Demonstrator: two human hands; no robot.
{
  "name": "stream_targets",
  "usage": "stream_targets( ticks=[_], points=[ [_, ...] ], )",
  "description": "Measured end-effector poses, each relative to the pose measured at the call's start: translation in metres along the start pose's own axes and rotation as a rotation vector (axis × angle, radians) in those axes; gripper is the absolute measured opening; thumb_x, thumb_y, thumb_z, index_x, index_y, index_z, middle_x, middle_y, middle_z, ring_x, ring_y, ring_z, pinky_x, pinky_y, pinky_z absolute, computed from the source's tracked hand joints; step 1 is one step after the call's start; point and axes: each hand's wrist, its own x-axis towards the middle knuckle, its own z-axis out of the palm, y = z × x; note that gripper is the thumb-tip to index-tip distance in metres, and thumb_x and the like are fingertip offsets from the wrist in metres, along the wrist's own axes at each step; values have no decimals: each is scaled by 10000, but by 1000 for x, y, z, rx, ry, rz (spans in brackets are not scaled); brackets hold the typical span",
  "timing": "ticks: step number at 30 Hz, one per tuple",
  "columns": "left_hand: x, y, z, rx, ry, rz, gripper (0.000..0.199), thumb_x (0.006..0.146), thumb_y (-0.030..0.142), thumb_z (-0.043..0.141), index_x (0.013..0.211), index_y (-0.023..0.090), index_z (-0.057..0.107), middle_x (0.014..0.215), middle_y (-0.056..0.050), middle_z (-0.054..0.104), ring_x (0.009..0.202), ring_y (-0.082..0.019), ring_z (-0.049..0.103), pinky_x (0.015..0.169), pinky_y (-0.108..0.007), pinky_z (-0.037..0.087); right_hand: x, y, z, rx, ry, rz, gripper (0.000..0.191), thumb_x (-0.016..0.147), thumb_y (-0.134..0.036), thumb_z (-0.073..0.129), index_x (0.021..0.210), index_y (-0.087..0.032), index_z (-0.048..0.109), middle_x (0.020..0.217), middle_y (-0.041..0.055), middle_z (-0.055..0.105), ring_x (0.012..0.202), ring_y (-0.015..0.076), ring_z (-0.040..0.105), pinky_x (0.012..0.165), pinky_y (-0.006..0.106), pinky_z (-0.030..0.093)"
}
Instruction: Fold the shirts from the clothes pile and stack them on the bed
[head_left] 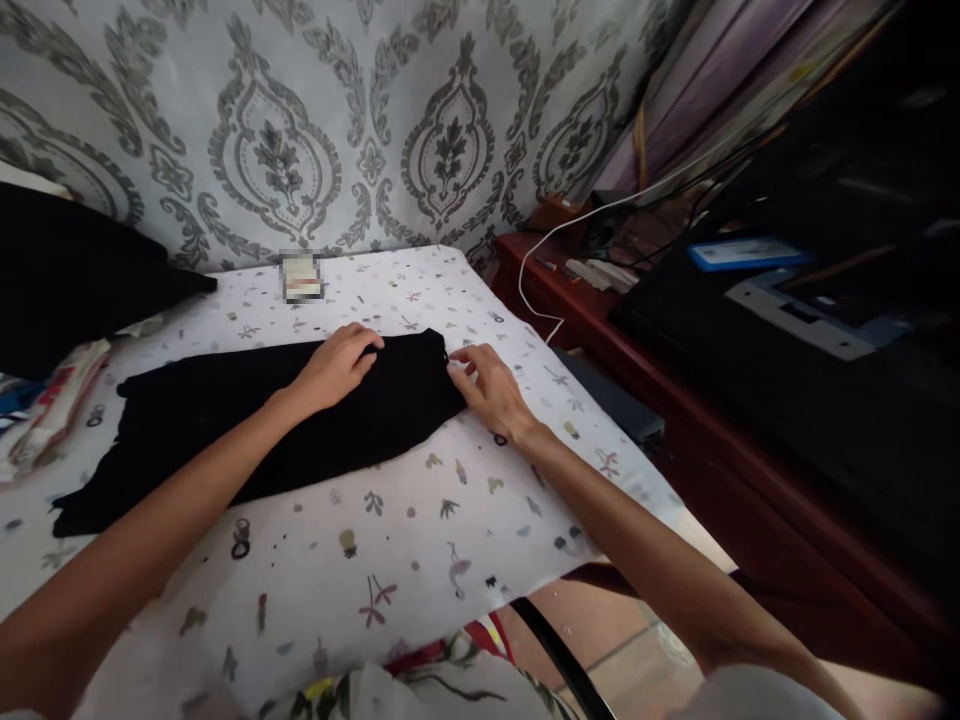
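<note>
A long black folded garment [375, 410] lies flat across the white printed cloth, its wider, uneven end to the left and its narrow end to the right. My left hand [341, 368] rests on top of the garment near its upper edge, thumb apart from the bent fingers. At the narrow right end, my right hand [491, 390] has thumb and forefinger closed on the garment's edge. The kind of garment is not plain from its folded shape.
The white printed cloth [420, 520] covers the table. Another black cloth [75, 270] is heaped at left, above a plastic packet [64, 405]. A blurred small item [301, 277] lies at the back. A dark red desk [570, 320] with a white cable [525, 265] stands at right.
</note>
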Motion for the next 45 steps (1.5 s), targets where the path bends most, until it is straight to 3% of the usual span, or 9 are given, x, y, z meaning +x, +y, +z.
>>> stream_targets(
  ticks=[3,7,11,16,20,28,35,40,45],
  points=[
    [-34,16,-15,-113,-121,45,242,983,323,426,1060,218,629,1050,-52,630,1000,-215,572,934,-379,446,-35,-6,-6,-35,-122,-115,368,899,-477,590,1174,-236,635,1180,104,566,982,237,587,860,390,495],
    [-67,43,-5,-69,-279,156,309,967,434,485,1133,231,649,1149,-69,625,1063,-234,557,935,-383,428,-51,-7,-7,-40,-138,-85,161,845,-289,615,992,-241,660,1176,86,557,1001,232,583,869,390,497],
    [-77,57,12,115,-205,218,282,995,354,437,1102,208,653,1170,-86,623,1057,-238,550,921,-406,400,-45,-9,-5,177,-65,42,42,787,-222,570,811,-212,604,1080,61,581,730,139,571,755,339,510],
    [-75,62,12,50,-150,173,279,1015,298,409,947,191,657,1022,-56,665,936,-205,576,868,-395,407,-42,-12,-13,520,-108,210,182,739,-344,633,697,-199,533,1160,86,640,903,203,631,754,328,495],
    [-79,66,13,-9,-131,187,279,1018,287,411,961,195,668,1048,-58,664,959,-203,581,904,-405,420,-41,-12,-20,636,-133,318,233,748,-412,634,722,-201,540,1100,53,677,789,161,625,703,293,479],
    [-88,61,1,-83,-85,95,381,1034,420,389,1325,214,523,1345,-94,606,1274,-226,530,1173,-488,305,0,-11,-4,160,-119,344,473,789,-496,662,1129,-170,622,822,34,654,692,173,602,623,292,428],
    [-72,18,-3,153,-47,-218,659,1033,521,270,1554,117,257,1643,-174,234,1538,-270,152,1240,-492,177,38,-10,11,-121,-222,259,187,723,-272,670,605,-212,539,564,-31,539,589,151,504,558,279,318],
    [-61,1,18,212,-161,-263,728,1004,600,277,1538,107,326,1628,-187,258,1536,-294,148,1237,-508,149,38,-16,12,520,-164,381,179,676,-268,692,611,-214,535,557,-34,573,542,140,525,537,264,385],
    [-65,-1,17,52,-87,-265,663,1008,552,334,1504,115,380,1612,-166,318,1532,-265,181,1244,-477,137,40,-42,13,1136,-215,694,109,667,-141,701,725,-192,624,625,7,665,571,153,610,567,259,518]
  ],
)
